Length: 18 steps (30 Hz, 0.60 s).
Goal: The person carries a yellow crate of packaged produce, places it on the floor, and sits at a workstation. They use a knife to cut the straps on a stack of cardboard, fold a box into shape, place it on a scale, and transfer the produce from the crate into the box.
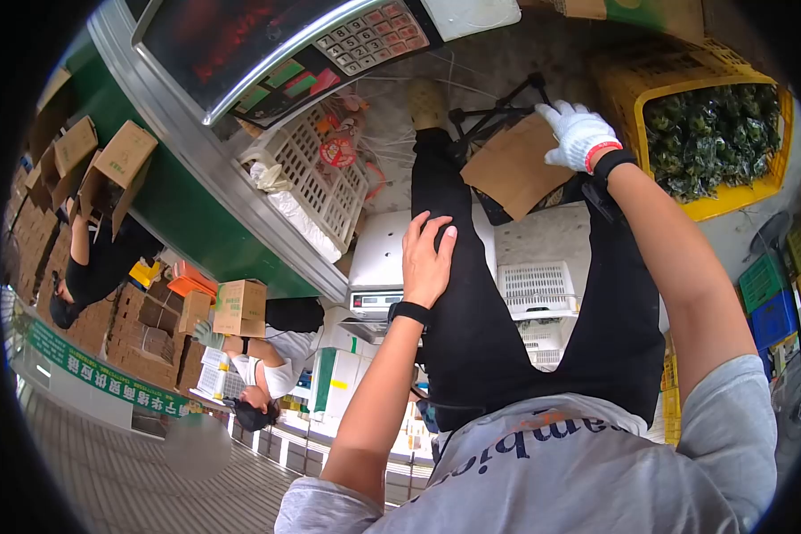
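Observation:
My left hand (pixel 430 256), bare with a black band at the wrist, rests palm down on my left leg in dark trousers (pixel 449 200), fingers loosely spread. My right hand (pixel 580 135) wears a white glove with a red cuff. Its fingers are stretched out and apart at the right edge of a flat piece of brown cardboard (pixel 514 169), which it overlaps in this view. The cardboard lies on a black-framed stand (pixel 498 114) between my legs.
A yellow crate (pixel 705 212) of plastic-wrapped greens (pixel 712 138) stands at right. A keypad scale display (pixel 372 37) and white basket (pixel 325 182) are at upper left. Low between my legs are white baskets (pixel 536 287). Two people handle cardboard boxes (pixel 240 305) at left.

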{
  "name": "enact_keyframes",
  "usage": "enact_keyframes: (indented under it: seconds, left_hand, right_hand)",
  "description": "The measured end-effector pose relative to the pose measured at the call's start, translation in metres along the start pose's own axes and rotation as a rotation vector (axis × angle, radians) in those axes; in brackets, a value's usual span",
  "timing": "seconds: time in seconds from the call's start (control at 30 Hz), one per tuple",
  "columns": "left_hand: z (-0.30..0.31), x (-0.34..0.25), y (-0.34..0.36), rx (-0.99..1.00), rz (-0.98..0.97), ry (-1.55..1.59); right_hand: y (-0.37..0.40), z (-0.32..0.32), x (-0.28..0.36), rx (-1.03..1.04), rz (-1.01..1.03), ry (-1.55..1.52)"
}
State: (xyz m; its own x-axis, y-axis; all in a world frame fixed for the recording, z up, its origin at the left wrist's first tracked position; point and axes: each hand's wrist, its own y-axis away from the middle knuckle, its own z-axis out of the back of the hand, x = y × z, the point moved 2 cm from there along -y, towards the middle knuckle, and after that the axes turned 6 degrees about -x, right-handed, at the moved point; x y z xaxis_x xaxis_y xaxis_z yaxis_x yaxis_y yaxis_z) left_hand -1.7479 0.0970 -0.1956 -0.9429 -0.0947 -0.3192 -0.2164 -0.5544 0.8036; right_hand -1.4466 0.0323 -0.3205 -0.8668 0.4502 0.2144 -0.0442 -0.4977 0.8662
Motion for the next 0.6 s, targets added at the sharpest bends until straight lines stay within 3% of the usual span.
enact_keyframes:
  seconds: [0.1, 0.33, 0.6]
  left_hand:
    - [-0.001, 0.007, 0.004, -0.04, 0.024, 0.026]
    - [-0.003, 0.001, 0.0, -0.097, -0.003, -0.072]
    - [0.011, 0.016, 0.0, -0.13, 0.038, -0.013]
  right_hand:
    - [-0.02, -0.011, 0.001, 0.139, -0.023, -0.019]
    - [-0.035, -0.004, 0.008, 0.044, -0.155, -0.167]
    - [-0.052, 0.001, 0.017, 0.211, -0.252, -0.021]
